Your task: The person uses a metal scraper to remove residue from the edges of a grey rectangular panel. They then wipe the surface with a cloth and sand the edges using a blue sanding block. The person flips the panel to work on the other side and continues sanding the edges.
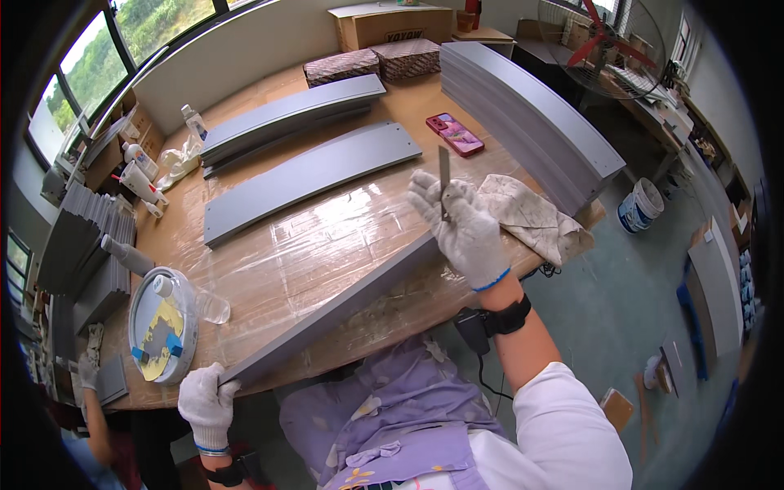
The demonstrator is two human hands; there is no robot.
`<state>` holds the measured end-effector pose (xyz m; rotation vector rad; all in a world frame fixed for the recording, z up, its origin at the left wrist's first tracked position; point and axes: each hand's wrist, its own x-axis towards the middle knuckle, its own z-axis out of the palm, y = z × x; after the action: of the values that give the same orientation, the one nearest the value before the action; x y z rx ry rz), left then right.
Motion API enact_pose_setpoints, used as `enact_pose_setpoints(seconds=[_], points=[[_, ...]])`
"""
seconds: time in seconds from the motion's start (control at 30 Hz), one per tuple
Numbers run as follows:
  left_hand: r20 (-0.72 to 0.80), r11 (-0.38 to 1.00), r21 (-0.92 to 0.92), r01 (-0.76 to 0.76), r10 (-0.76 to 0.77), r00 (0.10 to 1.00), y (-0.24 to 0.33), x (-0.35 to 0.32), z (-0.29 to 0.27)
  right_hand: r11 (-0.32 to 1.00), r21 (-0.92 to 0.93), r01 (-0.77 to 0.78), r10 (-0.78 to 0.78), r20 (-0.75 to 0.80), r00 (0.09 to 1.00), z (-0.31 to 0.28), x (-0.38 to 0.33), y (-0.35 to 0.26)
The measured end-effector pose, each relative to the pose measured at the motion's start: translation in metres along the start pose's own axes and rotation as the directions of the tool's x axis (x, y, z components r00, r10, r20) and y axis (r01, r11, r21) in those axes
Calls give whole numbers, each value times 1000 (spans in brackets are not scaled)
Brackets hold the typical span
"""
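Note:
Both my hands wear white knit gloves. At the near left table edge, my left hand (206, 400) is closed round the end of a long grey panel (327, 320). That panel tilts up on its narrow edge and runs diagonally toward my right hand (469, 233). A narrow, flat metal blade (444, 171) points upward from my right hand's closed fingers. Behind the raised hand, the panel's far end is partly hidden, so I cannot tell whether they touch. A stained cloth (531, 216) lies just right of this hand.
Grey panels (314, 180) lie flat farther back, and a tall stack (531, 122) lines the right side. A pink phone (455, 135) rests between. At left are a round white tub lid (189, 359), a clear bottle (214, 308) and another person's gloved hand (87, 371).

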<state>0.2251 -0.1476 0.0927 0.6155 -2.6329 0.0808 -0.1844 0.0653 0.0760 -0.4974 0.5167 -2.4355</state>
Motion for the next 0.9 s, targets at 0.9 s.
enact_pose_setpoints(seconds=[0.9], points=[[629,-458,-757,467,-703,331,18,-96,99,-571,-809,-138,-305,53,951,-104,-71,-49]])
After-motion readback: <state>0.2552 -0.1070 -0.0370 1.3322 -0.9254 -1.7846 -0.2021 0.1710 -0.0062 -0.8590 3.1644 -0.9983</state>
